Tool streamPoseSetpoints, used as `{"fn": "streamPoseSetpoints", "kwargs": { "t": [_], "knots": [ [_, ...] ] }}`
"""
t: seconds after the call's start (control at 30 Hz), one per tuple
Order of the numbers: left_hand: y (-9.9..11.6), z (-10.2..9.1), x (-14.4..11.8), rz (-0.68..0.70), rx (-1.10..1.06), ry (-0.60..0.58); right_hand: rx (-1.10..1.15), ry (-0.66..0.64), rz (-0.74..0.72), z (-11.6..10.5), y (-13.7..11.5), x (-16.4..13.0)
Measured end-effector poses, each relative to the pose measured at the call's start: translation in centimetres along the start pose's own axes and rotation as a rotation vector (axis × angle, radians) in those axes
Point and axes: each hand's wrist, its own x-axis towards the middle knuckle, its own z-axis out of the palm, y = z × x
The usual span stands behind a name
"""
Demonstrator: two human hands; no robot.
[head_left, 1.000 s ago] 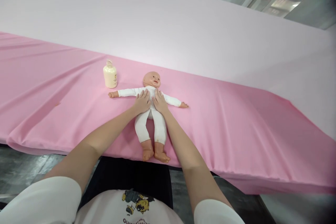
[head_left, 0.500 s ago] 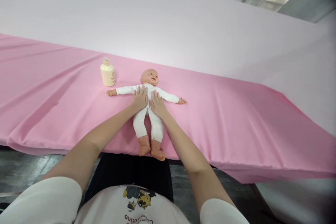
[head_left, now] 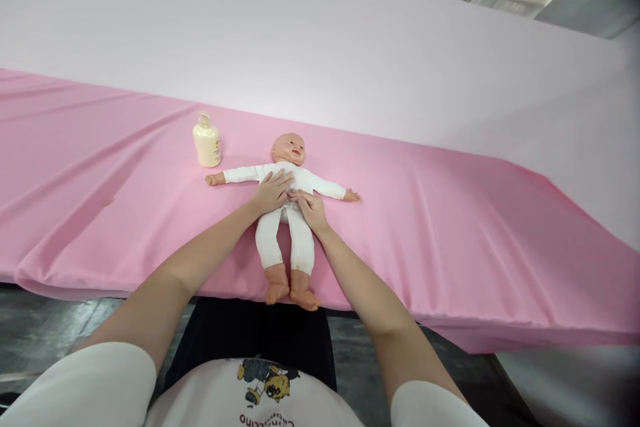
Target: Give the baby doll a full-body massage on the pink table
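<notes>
1. A pink sheet [head_left: 450, 227] covers a long table against a pale backdrop, a cream bottle [head_left: 207, 141] standing near the doll's arm.
2. The doll [head_left: 289, 213] lies face-up at the near edge. The left hand [head_left: 273, 191] stays flat and open on its chest; the right hand [head_left: 311, 207] has slid lower, fingers curling at the belly, gripping nothing visible.
3. The bottle label is unreadable; the shirt print is cut off.

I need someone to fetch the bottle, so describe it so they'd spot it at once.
Look at the long pink cloth on the table, where a doll in white lies on its back. The bottle stands upright just beyond the doll's outstretched arm, opposite the side with the bare cloth. It is small, cream-coloured and capped, the only container there.
</notes>
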Motion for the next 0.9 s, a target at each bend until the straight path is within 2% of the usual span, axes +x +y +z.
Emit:
{"fn": "streamPoseSetpoints", "kwargs": {
  "t": [0.1,0.17,0.23,0.3,0.37,0.43,0.67,0.8,0.9],
  "knots": [
    [-0.1,-0.2,0.1,0.072,-0.038,-0.012,0.010,0.120,0.085,0.0,-0.3,1.5],
    [-0.1,-0.2,0.2,0.129,-0.065,-0.007,-0.077,0.107,0.010,-0.2,-0.6,2.8],
    [-0.2,0.0,0.3,0.164,-0.076,0.007,-0.208,-0.015,-0.114,-0.3,-0.9,4.1],
    [-0.4,0.4,0.4,0.173,-0.083,0.031,-0.312,-0.183,-0.172,-0.2,-1.0,5.3],
    [-0.8,0.9,0.6,0.184,-0.115,0.074,-0.353,-0.290,-0.137,0.0,-0.9,6.1],
    [-1.1,1.2,0.7,0.204,-0.177,0.117,-0.360,-0.316,-0.077,0.3,-0.6,6.6],
    [-0.9,1.4,0.9,0.105,-0.403,0.231,-0.429,-0.201,0.097,0.9,0.6,6.5],
    [-1.1,1.9,1.0,-0.001,-0.413,0.269,-0.460,-0.144,0.173,1.2,1.5,6.1],
    [-1.9,2.1,1.1,-0.106,-0.382,0.255,-0.426,-0.105,0.207,1.0,2.6,5.7]
  ]
}}
